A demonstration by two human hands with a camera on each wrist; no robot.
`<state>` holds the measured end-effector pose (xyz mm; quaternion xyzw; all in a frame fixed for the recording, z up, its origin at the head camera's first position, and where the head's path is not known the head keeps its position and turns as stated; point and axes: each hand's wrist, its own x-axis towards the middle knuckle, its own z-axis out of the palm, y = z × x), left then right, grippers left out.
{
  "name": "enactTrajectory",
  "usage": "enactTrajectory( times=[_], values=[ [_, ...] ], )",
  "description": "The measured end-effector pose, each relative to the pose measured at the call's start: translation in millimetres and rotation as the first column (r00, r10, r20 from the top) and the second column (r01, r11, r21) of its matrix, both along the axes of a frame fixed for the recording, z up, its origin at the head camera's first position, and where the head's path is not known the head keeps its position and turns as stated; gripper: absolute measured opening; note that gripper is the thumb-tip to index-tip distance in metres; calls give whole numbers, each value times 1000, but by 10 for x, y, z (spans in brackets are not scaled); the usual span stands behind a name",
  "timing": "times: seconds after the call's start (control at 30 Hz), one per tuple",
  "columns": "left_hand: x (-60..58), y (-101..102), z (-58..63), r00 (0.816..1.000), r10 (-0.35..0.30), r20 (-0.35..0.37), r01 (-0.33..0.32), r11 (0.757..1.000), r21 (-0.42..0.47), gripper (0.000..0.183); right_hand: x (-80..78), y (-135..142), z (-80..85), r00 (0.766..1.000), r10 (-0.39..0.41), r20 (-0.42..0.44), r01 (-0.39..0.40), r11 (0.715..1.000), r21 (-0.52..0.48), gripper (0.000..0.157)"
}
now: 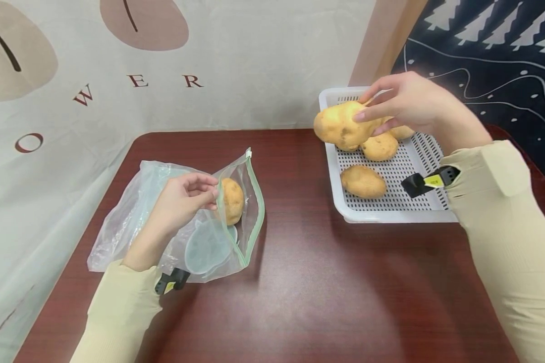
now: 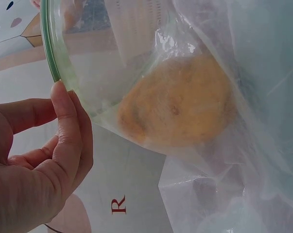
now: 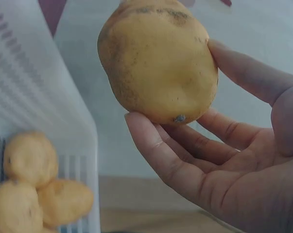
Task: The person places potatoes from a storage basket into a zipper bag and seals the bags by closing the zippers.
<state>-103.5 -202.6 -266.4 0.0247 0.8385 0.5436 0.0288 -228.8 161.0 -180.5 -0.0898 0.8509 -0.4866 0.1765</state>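
While one potato (image 1: pixel 338 125) is held aloft by the right hand (image 1: pixel 411 103), the green-edged rim of a clear zip bag (image 1: pixel 258 222) is pinched by the left hand (image 1: pixel 186 197). The raised potato is gripped between thumb and fingertips, seen across the 10 o'clock side of the white basket (image 1: pixel 404 217). From table centre, the basket is set at about 2 o'clock, the bag at 9 to 10.

Bag mouth is spread, pointed toward 3 o'clock; a white slider (image 1: pixel 249 153) is seen at its 12 o'clock end. One bagged potato (image 1: pixel 233 201) is seated just inside, right by the left fingertips. A pale blue patch (image 1: pixel 209 247) is seen on the bag at 5 o'clock from that hand.

In the basket, a loose potato (image 1: pixel 363 182) is placed at 8 o'clock; others are bunched nearer 12, partly hidden by the right hand. Everything is laid on a dark red table (image 1: pixel 300 302), backed at 12 by lettered cloth (image 1: pixel 254 60).
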Motion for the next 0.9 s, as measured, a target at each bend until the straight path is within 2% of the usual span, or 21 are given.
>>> enactTrajectory(
  times=[0.27,0.43,0.7,0.9],
  values=[
    [-4,4,-1,1000,11,9,-10,1000,-8,23,125,-378,-67,998,62,4,-62,994,-86,45],
    [-11,-1,-12,1000,9,12,-9,1000,-20,22,200,-619,-163,995,97,10,-95,991,-94,39],
    [-8,13,9,1000,12,16,-11,1000,-19,24,337,-980,-306,981,191,10,-191,981,-30,40],
    [-14,18,-4,1000,6,12,-6,1000,-25,24,432,-1202,-424,970,241,21,-240,970,-43,40]
  ],
)
